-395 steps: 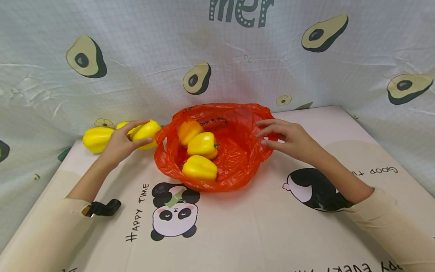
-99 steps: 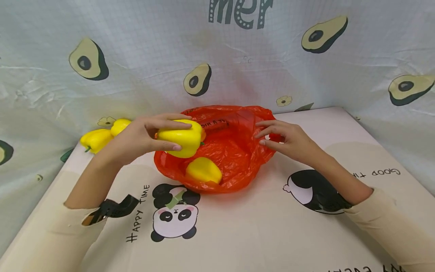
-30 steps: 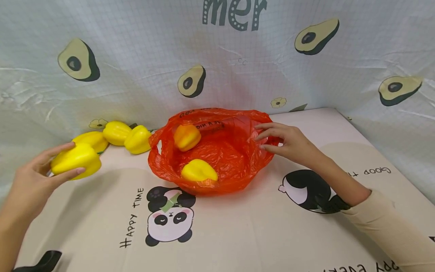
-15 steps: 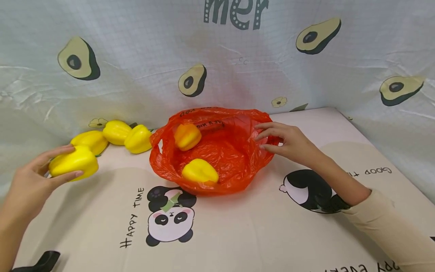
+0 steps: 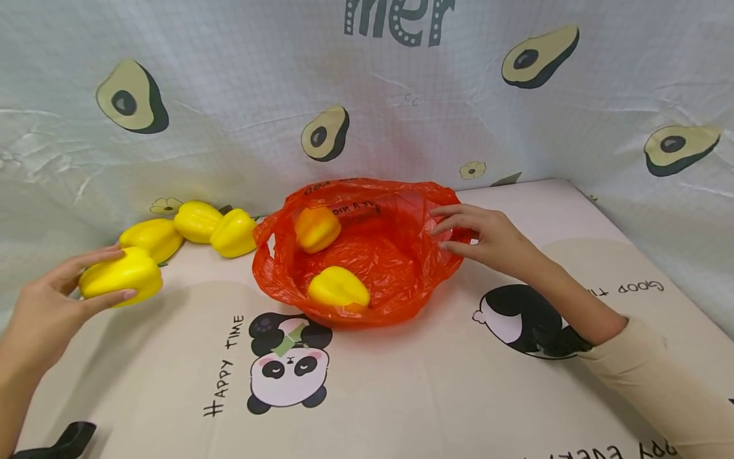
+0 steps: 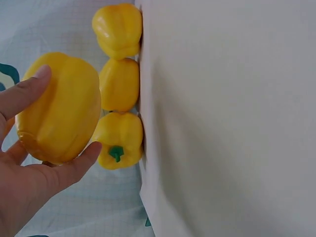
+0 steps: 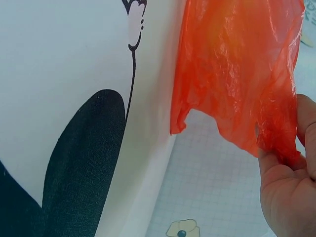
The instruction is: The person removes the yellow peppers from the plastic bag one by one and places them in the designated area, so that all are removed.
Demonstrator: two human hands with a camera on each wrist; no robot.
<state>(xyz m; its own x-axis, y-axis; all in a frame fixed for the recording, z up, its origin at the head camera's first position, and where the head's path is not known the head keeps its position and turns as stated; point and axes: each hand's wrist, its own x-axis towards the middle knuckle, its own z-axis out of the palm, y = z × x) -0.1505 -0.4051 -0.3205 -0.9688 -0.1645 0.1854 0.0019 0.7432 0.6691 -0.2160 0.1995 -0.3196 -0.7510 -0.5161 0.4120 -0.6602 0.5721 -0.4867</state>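
At the far left of the head view my left hand (image 5: pixel 48 312) holds a yellow bell pepper (image 5: pixel 122 278) between thumb and fingers, raised over the table. Behind it, three more bell peppers (image 6: pixel 118 84) stand in a row along the back edge. A red plastic bag (image 5: pixel 392 261) lies with its mouth wide in the middle. Inside are two bell peppers, one at the back left (image 5: pixel 318 231) and one near the front rim (image 5: pixel 338 287). My right hand (image 5: pixel 496 242) pinches the bag's right side by the handle, seen closely in the right wrist view.
The table (image 5: pixel 436 395) wears a pale cloth printed with pandas and lettering. A hanging sheet with avocado prints (image 5: pixel 325 134) rises right behind its back edge. A black strap end (image 5: pixel 63 441) shows at the lower left, by my left forearm.
About three seconds ago my left hand gripped a bell pepper over the bag; now hand and pepper are at the far left. Both are nearly still over the last second. My right hand stays put.
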